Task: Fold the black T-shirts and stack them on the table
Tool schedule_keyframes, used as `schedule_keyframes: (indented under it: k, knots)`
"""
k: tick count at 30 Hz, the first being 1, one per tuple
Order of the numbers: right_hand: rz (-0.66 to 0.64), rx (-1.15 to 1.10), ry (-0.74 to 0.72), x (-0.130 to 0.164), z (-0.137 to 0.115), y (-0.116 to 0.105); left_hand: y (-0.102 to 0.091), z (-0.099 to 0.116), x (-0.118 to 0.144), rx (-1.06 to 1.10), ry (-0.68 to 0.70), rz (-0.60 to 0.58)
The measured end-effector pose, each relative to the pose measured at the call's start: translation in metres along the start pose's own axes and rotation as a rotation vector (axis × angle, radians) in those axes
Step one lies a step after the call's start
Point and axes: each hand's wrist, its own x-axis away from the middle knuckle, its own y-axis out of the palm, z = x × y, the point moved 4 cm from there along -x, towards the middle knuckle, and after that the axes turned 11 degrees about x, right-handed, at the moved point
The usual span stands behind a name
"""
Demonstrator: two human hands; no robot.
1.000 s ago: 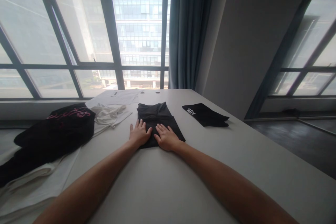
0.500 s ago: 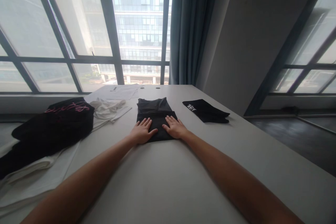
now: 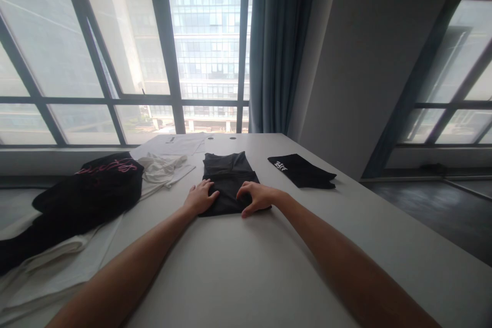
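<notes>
Right hand (image 3: 257,198) now arched up from flat, fingertips curled onto near right edge of folded dark garment (image 3: 227,180), pinch unclear, left hand (image 3: 200,197) flat, released, on near left corner, garment mid-table (image 3: 246,266), black folded cloth (image 3: 302,170) to right, black pink-lettered top (image 3: 92,192) far left.

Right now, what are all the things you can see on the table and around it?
Folded dark grey garment: one, middle of the table, under both hands.
Folded black cloth with white print: one, to its right.
Black garment with pink lettering: one, left side.
White clothes: a crumpled pile, beside the black garment.
Table: one, pale grey.
Curtain: one, blue-grey, by the window.
Left hand: flat on the folded garment.
Right hand: fingers curled at its near edge.
</notes>
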Motion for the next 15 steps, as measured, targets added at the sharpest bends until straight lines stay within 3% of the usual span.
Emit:
schedule_keyframes:
  k: [3,7,12,15]
  knots:
    - [-0.010,0.081,0.014,0.003,-0.007,-0.006,-0.007,0.007,0.003,0.064,0.099,0.102]
    - [0.085,0.202,0.028,0.000,-0.006,-0.005,-0.017,0.025,0.012,0.198,0.335,0.203]
    - [0.293,0.241,0.267,0.000,0.014,-0.017,-0.022,0.043,0.024,0.344,0.581,0.080]
    - [0.492,0.236,0.374,0.006,0.027,-0.029,-0.020,0.045,0.025,0.303,0.616,0.078]
